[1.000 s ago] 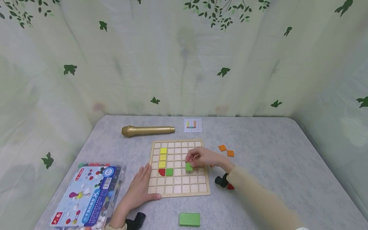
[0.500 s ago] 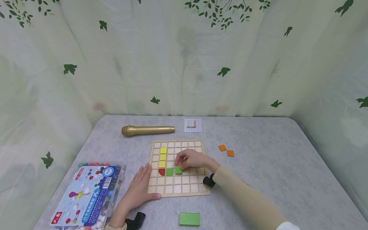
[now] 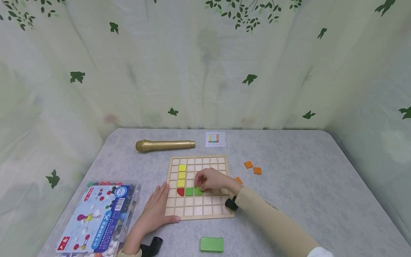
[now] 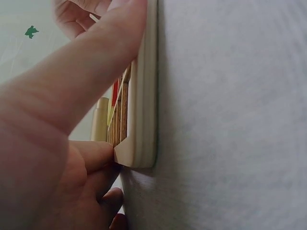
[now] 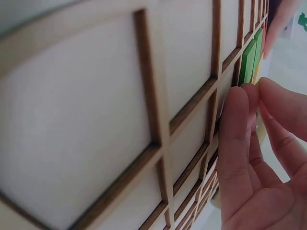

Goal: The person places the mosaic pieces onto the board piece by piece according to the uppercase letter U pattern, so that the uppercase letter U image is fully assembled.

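Observation:
My left hand [image 3: 152,210] rests on the left edge and lower left corner of a wooden grid board [image 3: 208,211], its fingers straight. In the left wrist view the thumb lies along the board's edge. At the board's middle my right hand [image 3: 213,178] pinches the edge of a green square tile [image 3: 197,191], which lies in or over a cell. The right wrist view shows the fingertips at that tile's [image 5: 247,62] near edge. Beside it, further left, sit another green tile [image 3: 189,192] and a red quarter-round tile [image 3: 181,192]. Several yellow tiles [image 3: 182,175] stand in a column above.
Orange tiles [image 3: 248,164] lie right of the board, one partly behind the right forearm. Behind the board are a gold microphone [image 3: 165,145] and a pattern card [image 3: 215,139]. A plastic box of molecule model parts [image 3: 96,217] stands left; a green block [image 3: 212,245] lies in front.
My right hand has carried the green tile leftward across the board to beside the other green tile, then lowered it slightly. My left hand has stayed put.

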`<control>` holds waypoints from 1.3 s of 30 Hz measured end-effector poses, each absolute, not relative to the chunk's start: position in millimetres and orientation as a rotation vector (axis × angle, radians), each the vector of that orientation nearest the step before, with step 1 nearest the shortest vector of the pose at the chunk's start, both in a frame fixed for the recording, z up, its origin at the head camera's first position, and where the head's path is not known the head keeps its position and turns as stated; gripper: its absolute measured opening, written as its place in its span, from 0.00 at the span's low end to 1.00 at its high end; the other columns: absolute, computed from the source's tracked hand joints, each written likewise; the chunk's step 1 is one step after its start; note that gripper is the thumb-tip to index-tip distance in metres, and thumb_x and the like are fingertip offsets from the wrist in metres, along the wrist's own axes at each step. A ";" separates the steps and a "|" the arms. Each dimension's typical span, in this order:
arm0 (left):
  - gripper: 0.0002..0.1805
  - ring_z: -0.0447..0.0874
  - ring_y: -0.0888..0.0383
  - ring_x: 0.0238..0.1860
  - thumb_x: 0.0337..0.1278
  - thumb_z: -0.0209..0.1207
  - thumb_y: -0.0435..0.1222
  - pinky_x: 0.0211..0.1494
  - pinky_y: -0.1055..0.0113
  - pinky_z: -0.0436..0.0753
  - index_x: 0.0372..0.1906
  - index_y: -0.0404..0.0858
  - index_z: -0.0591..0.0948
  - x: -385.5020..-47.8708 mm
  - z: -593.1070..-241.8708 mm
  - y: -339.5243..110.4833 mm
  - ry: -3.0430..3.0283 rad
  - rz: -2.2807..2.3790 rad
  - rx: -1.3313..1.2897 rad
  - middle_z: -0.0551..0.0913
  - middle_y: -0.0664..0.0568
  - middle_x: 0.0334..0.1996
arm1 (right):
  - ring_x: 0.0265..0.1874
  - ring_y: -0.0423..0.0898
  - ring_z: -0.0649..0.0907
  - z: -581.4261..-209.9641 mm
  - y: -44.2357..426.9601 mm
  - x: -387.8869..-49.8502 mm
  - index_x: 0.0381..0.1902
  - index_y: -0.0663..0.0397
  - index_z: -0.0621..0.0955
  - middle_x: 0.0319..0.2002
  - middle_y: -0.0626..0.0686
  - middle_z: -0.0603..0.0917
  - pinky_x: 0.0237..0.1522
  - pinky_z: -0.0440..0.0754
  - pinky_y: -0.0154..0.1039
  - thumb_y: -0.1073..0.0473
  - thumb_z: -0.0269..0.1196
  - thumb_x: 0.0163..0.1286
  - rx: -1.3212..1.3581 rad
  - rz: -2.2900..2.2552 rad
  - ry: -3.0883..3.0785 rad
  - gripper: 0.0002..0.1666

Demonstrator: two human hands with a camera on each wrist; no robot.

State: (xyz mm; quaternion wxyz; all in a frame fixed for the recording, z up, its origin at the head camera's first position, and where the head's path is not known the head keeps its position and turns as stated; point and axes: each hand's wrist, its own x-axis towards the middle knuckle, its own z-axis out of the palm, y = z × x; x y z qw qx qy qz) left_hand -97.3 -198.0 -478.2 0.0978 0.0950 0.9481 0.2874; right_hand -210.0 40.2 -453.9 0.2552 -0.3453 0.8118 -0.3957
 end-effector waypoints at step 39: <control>0.68 0.38 0.33 0.72 0.35 0.70 0.61 0.69 0.39 0.44 0.72 0.23 0.49 -96.8 -477.9 -198.5 2.808 0.863 0.293 0.45 0.33 0.73 | 0.38 0.50 0.80 -451.2 196.9 -197.8 0.44 0.66 0.80 0.44 0.63 0.82 0.42 0.80 0.41 0.64 0.60 0.67 -0.654 -1.386 2.000 0.11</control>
